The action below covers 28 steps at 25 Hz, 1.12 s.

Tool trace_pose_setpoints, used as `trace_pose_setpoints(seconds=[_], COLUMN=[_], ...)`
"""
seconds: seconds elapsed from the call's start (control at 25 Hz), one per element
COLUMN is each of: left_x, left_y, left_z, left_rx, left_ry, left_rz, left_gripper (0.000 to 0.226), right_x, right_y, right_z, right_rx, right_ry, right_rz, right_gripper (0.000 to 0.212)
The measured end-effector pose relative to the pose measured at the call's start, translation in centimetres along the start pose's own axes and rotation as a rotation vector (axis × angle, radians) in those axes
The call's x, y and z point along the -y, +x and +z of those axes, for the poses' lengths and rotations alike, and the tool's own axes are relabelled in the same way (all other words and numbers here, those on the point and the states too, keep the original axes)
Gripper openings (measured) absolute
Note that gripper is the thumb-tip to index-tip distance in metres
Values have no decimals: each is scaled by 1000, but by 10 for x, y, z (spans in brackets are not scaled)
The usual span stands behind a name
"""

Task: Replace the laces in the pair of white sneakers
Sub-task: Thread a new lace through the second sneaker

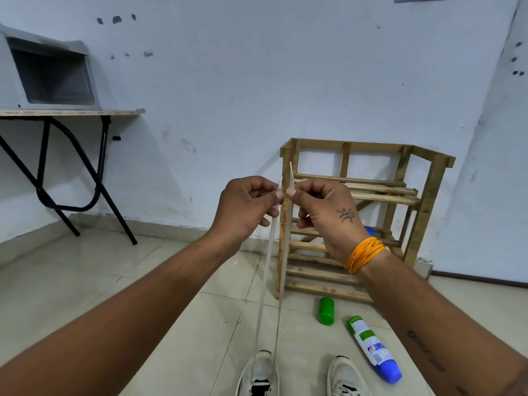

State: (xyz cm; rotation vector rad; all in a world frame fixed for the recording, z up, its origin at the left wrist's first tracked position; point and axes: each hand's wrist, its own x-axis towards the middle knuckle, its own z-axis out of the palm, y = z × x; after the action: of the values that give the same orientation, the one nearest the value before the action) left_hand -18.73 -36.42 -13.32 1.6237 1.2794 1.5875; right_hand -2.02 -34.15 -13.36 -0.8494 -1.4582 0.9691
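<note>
Two strands of one white lace are pulled up tight from the left sneaker, which sits at about 6 o'clock at the bottom edge of the view. Both strands run nearly straight up to the hands at the middle of the view. One strand is pinched between thumb and fingers of the left hand, the other is pinched the same way by the right hand, and the stiff tip of that one is seen sticking up above the right thumb. The hands are held just beside each other, thumbnails nearly touching.

The right sneaker is parked just to the 3 o'clock side of the left one, toe pointing up toward 12, also cut off by the bottom edge. Whether it has a lace in it can't be told.

Moving outward, a spray can with a blue cap is laid on its side on the tiled floor at roughly 4 o'clock, and a small green bottle is lying near it, closer to the middle. Behind those, a bare wooden rack is stood against the wall at about 2 o'clock. A folding table with black legs is seen way over at 10 o'clock, with a grey box thing on top. An orange thread band is worn on the right wrist.
</note>
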Motion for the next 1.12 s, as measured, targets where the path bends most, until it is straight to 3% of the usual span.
trace_pose_setpoints(seconds=[0.68,0.96,1.12], left_x=[7,124,216], left_y=[-5,-55,-101], left_z=[-5,-7,-10], left_rx=[-33,0,61], left_ry=[134,506,750], left_rz=[35,178,160], left_gripper=[6,6,21], right_x=[-10,-124,-215], right_y=[-9,-61,-114], right_z=[4,7,8], right_rx=[-59,-90,-93], right_ry=[35,43,13], right_rz=[22,239,430], right_gripper=[16,16,14])
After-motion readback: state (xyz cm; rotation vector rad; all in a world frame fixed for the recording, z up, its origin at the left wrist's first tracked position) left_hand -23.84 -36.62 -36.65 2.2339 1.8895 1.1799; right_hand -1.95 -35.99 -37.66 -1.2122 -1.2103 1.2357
